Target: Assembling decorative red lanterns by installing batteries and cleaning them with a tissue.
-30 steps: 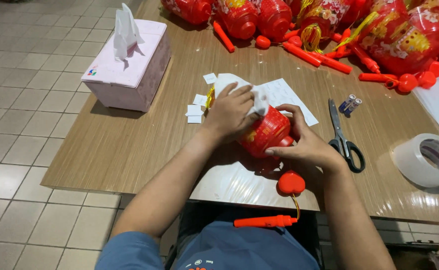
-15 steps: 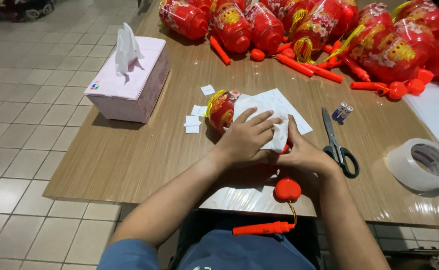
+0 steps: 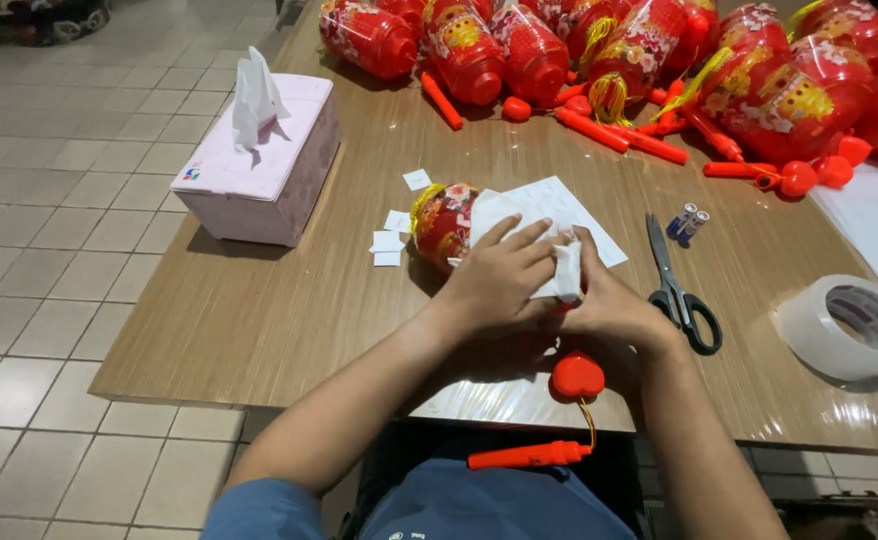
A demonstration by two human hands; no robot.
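Red lantern (image 3: 446, 222) lies on its side on the wood table (image 3: 289, 300), just past your hands, w/ a white paper sheet (image 3: 549, 210) draped over it. Your left hand (image 3: 499, 280) rests on top, fingers spread over the sheet. Right hand (image 3: 609, 305) pinches a small white paper scrap (image 3: 565, 272) btwn thumb & fingers. Scissors (image 3: 681, 290) lie just right; tape roll (image 3: 849, 325) further right.

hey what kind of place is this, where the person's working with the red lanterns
Probably a craft or assembly table in a tiled room, maybe a home or small workshop. Many red lanterns are piled on the wooden table, with scissors and a tape roll nearby.
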